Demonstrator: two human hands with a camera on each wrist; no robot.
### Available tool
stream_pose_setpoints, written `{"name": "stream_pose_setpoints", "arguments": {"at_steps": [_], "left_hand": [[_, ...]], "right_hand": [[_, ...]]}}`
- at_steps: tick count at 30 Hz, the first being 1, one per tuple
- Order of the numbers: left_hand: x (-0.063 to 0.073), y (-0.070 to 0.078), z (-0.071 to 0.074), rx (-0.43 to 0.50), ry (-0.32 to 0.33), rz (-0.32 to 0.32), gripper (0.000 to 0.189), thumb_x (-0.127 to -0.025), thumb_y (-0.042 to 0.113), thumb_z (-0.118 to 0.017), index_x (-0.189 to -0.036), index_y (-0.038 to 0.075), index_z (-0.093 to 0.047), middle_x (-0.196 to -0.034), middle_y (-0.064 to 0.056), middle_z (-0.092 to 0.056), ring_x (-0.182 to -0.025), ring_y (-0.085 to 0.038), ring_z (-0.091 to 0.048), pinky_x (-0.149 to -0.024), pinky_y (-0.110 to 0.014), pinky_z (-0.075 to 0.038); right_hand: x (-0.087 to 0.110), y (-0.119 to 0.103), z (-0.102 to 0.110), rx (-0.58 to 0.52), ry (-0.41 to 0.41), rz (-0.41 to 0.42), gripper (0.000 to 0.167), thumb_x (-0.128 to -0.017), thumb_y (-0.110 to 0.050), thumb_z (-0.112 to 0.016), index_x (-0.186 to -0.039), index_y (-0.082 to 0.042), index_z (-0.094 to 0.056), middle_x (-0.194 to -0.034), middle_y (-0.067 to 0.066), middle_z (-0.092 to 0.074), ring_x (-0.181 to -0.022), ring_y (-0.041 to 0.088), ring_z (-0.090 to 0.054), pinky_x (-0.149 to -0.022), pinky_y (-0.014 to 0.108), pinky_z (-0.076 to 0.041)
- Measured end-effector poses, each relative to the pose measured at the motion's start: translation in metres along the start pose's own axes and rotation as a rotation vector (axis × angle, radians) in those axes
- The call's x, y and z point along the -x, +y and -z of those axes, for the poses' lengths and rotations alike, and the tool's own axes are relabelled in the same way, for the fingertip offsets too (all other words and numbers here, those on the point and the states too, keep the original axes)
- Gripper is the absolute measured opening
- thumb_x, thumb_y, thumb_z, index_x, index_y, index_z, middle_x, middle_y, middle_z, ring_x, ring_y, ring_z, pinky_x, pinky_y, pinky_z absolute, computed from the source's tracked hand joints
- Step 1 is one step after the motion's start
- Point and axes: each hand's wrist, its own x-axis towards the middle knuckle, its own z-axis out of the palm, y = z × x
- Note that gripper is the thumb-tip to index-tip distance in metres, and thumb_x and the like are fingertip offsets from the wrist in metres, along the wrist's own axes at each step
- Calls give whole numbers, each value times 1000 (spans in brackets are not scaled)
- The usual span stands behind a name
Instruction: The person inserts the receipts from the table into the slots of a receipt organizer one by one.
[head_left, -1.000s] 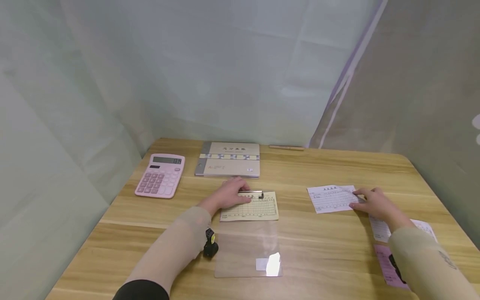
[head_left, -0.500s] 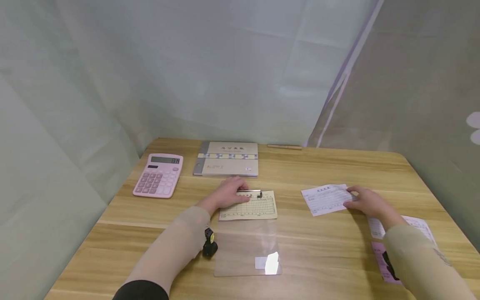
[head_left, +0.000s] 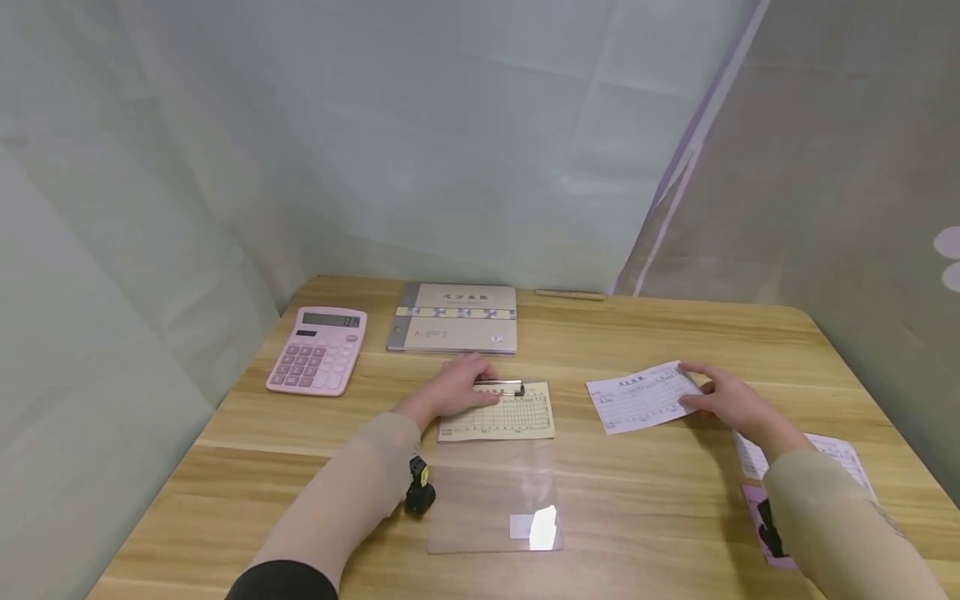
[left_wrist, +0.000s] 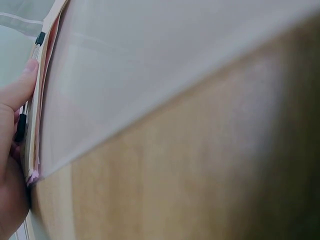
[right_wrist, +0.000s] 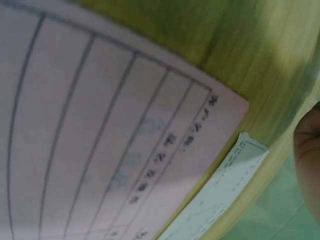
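My left hand [head_left: 453, 387] grips the top of a clear clipboard [head_left: 491, 492] at its metal clip [head_left: 504, 382]. A pad of cream printed forms [head_left: 517, 421] is held under that clip. In the left wrist view, the thumb [left_wrist: 27, 75] lies against the clip, and most of the other fingers are hidden. Right of the clipboard, my right hand [head_left: 738, 404] pinches the right edge of a white filled-in slip [head_left: 637, 400] between thumb and fingers. Only a part of the right hand [right_wrist: 307, 150] shows at the edge of the right wrist view.
Under the right forearm lie a white slip [head_left: 840, 454] and a pink slip [head_left: 757, 508]. A pink calculator [head_left: 318, 352] stands at the left. At the back are an account book [head_left: 461, 321] and a pen [head_left: 570, 294]. Curtains surround the wooden table [head_left: 645, 517].
My right hand has moved left with the white slip, which has tilted so its right side points up. The left hand stays on the clip.
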Motion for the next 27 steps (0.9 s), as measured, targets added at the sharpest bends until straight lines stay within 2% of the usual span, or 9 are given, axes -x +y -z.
{"name": "stream_pose_setpoints", "arguments": {"at_steps": [5, 6, 8, 10, 14, 20, 24, 27], "left_hand": [[0, -1, -1, -4, 2, 0, 35, -82, 42, -68, -106, 18, -61, -103, 6, -54, -100, -14, -48, -93, -36, -35], [0, -1, -1, -5, 2, 0, 35, -82, 42, -69, -106, 18, -61, -103, 6, -54, -101, -14, -48, -93, -36, -35], [0, -1, -1, -7, 4, 2, 34, -82, 41, -69, -106, 18, -61, -103, 6, -54, -100, -14, -48, -93, -36, -35], [0, -1, -1, -7, 3, 2, 33, -83, 41, -69, -105, 18, -61, -103, 6, -54, -100, -14, -47, -93, -36, -34], [0, -1, -1, -8, 3, -2, 34, -83, 41, -68, -106, 18, -60, -104, 6, -54, -101, -15, -48, -93, -37, -34], [1, -2, -1, -6, 1, -6, 35, -82, 42, -68, -106, 17, -60, -105, 5, -54, -102, -16, -47, -94, -38, -34], [1, -1, -1, 0, 1, -7, 35, -82, 41, -68, -106, 17, -60, -105, 5, -54, -102, -16, -47, -94, -38, -34], [1, -1, -1, 7, 2, -7, 34, -83, 41, -68, -105, 17, -60, -104, 5, -54, -101, -15, -47, -94, -37, -34]], "right_hand": [[0, -4, -2, -82, 12, 22, 66, -89, -26, -64, -144, -4, -33, -85, 11, -52, -73, 18, -50, -64, 29, -45], [1, -4, -3, -80, 14, 32, 66, -89, -26, -64, -143, -4, -34, -87, 11, -52, -75, 18, -50, -65, 29, -45], [1, -5, -4, -89, 10, 44, 64, -89, -26, -64, -143, -5, -36, -91, 13, -54, -79, 18, -51, -67, 29, -46], [1, -6, -5, -90, 7, 60, 63, -89, -27, -65, -142, -5, -38, -103, 18, -55, -87, 20, -52, -72, 28, -47], [0, -8, -10, -127, -7, 84, 61, -88, -25, -66, -140, -4, -41, -123, 24, -48, -97, 23, -51, -77, 26, -48], [-4, -11, -19, -218, -41, 96, 56, -86, -14, -66, -135, 3, -44, -129, 28, -41, -100, 22, -52, -77, 27, -51], [-5, -14, -22, -209, -40, 102, 54, -86, -12, -65, -134, 5, -45, -137, 28, -35, -103, 22, -51, -77, 27, -51], [-4, -18, -23, -195, -28, 104, 54, -87, -13, -64, -134, 5, -44, -137, 29, -36, -101, 21, -52, -76, 27, -51]]}}
